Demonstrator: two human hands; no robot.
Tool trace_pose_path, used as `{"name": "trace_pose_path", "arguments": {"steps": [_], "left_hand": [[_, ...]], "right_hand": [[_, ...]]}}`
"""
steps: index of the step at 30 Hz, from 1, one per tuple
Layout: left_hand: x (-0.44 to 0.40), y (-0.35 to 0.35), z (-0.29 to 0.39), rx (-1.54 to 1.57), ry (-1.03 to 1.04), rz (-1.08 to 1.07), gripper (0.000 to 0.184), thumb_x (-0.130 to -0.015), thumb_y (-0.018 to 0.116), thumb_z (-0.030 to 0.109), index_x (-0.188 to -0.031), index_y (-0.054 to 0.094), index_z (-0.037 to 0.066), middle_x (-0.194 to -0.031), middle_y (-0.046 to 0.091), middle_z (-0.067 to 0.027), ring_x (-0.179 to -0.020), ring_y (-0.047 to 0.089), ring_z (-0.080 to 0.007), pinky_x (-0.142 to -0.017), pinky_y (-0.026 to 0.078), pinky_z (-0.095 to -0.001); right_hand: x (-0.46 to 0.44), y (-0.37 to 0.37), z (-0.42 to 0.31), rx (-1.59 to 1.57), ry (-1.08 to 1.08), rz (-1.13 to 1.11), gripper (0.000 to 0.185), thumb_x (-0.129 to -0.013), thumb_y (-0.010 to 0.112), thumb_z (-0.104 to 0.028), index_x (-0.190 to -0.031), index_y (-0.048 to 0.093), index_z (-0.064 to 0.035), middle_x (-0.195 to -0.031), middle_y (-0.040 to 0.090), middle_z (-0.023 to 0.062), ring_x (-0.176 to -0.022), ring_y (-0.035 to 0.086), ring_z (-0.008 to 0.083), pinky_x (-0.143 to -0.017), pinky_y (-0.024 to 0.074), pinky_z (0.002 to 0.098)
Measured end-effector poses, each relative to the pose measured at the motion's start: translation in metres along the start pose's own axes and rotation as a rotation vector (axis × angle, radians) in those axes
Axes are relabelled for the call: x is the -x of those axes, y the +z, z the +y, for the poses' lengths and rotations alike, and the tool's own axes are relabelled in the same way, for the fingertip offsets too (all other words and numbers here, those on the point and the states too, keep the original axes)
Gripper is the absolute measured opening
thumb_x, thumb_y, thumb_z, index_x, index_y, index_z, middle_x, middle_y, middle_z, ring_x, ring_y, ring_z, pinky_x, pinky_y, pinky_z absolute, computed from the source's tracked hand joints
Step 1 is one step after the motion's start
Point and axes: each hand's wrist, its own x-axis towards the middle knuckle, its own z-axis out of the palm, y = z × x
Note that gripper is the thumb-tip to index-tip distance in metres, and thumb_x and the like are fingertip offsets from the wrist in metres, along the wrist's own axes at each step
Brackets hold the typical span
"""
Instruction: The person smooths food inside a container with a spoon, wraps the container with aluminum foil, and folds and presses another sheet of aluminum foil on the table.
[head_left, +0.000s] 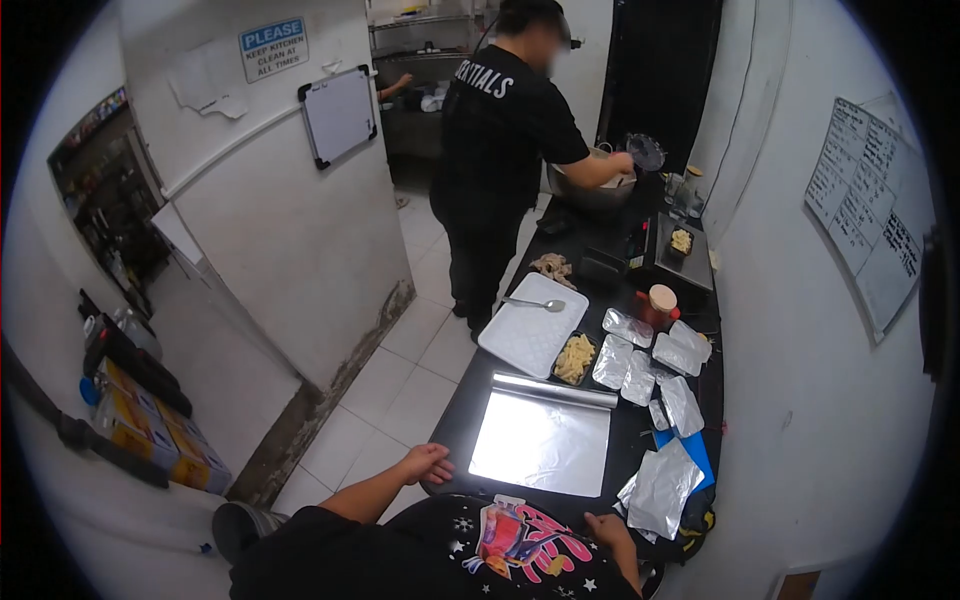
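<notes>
My left hand is beside the table's left edge, its fingers curled together, with anything inside too small to make out. My right hand is at the table's near edge, left of loose foil sheets; its fingers are partly hidden and blurred. Between the hands and farther forward, a sheet of foil lies flat, joined to a foil roll along its far side. Beyond the roll stand a black tray of pale food and a white tray with a spoon. Several foil-wrapped packs lie to the right.
A person in black reaches into a large metal bowl at the table's far end. A scale holds a small food tray. Near the wall are a red container and glass jars.
</notes>
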Motion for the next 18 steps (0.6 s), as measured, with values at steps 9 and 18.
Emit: {"name": "trace_pose_path", "arguments": {"steps": [9, 18], "left_hand": [[0.0, 0.0, 0.003, -0.002, -0.034, 0.004, 0.03, -0.093, 0.055, 0.032, -0.111, 0.048, 0.009, -0.095, 0.065, -0.0142, -0.073, 0.068, -0.0247, -0.059, 0.056, -0.0337], [-0.001, 0.0, 0.004, -0.011, -0.043, 0.003, 0.028, -0.094, 0.053, 0.031, -0.111, 0.05, 0.009, -0.097, 0.065, -0.0148, -0.074, 0.068, -0.0247, -0.059, 0.056, -0.0335]], "right_hand": [[-0.012, 0.001, 0.008, -0.176, 0.095, 0.017, 0.052, -0.092, 0.052, -0.042, -0.064, 0.063, 0.0002, -0.056, 0.062, 0.0119, -0.048, 0.062, 0.0218, -0.047, 0.0506, 0.0328], [-0.011, -0.001, 0.006, -0.183, 0.072, 0.017, 0.051, -0.093, 0.051, -0.04, -0.065, 0.06, 0.002, -0.056, 0.061, 0.0141, -0.045, 0.063, 0.0245, -0.042, 0.0515, 0.0339]]}}
